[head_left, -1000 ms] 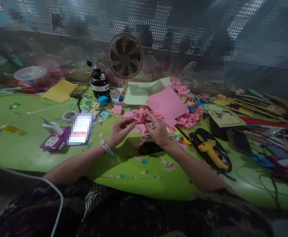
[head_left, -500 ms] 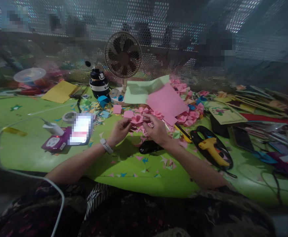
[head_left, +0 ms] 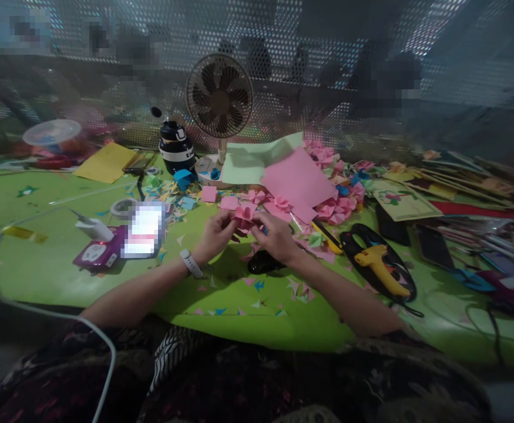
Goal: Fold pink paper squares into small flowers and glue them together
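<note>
Between my two hands is a pink paper flower (head_left: 244, 214) with folded petals, raised a little above the table. My left hand (head_left: 216, 236), with a white watch on its wrist, pinches the flower's left side. From the right, my right hand (head_left: 276, 238) grips the other edge between thumb and fingers. Under my right hand lies a glossy black object (head_left: 263, 262), partly hidden. Small pink paper squares (head_left: 210, 194) and a large pink sheet (head_left: 298, 179) lie just beyond the hands.
A fan (head_left: 220, 97) and a dark bottle (head_left: 176, 150) stand at the back. Finished pink flowers (head_left: 338, 208) are heaped right of centre. A yellow glue gun (head_left: 382, 270) rests at right. A lit phone (head_left: 143, 230) leans by a purple power strip (head_left: 96, 252) at left. Paper scraps litter the green table (head_left: 221, 294).
Both hands have shifted slightly, with the right fingers curling closer round the flower's edge. The flower stays in nearly the same place, turned a little.
</note>
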A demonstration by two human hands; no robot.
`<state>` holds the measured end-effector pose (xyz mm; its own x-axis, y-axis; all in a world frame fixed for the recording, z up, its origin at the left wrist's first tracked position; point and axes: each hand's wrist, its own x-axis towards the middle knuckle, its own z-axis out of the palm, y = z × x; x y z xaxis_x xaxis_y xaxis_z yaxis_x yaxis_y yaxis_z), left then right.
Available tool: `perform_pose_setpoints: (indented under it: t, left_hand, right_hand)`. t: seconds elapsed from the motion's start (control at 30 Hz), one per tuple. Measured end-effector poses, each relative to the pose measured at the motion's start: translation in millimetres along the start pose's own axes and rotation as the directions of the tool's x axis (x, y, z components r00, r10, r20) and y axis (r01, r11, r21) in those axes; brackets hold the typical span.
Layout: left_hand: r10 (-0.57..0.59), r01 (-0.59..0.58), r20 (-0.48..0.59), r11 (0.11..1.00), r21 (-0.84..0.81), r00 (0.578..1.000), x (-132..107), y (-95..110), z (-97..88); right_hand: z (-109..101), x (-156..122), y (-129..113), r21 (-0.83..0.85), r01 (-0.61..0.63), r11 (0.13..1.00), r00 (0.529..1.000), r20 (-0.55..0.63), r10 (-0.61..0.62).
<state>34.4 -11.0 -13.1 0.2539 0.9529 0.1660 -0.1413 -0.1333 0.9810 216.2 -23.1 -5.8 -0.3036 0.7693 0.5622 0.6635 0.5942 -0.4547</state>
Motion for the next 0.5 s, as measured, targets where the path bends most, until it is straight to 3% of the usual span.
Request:
perform_pose_setpoints:
  t: [0.2, 0.33, 0.5]
  left_hand:
    - [0.024, -0.024, 0.018, 0.999, 0.032, 1.0, 1.0, 1.0, -1.1]
    - [0.037, -0.039, 0.036, 0.998, 0.052, 0.999, 0.2, 0.9, -2.4]
    - [0.039, -0.039, 0.028, 0.999, 0.017, 0.999, 0.5, 0.4, -2.7]
  right_hand:
    - [-10.6, 5.5, -4.6, 0.165, -0.038, 0.986, 0.998, -0.038, 0.045]
    - [-10.0, 6.9, -3.5, 0.173, 0.011, 0.985, 1.0, -0.021, -0.007]
    - [-7.9, 5.9, -4.3, 0.255, -0.029, 0.967, 0.999, -0.035, 0.039]
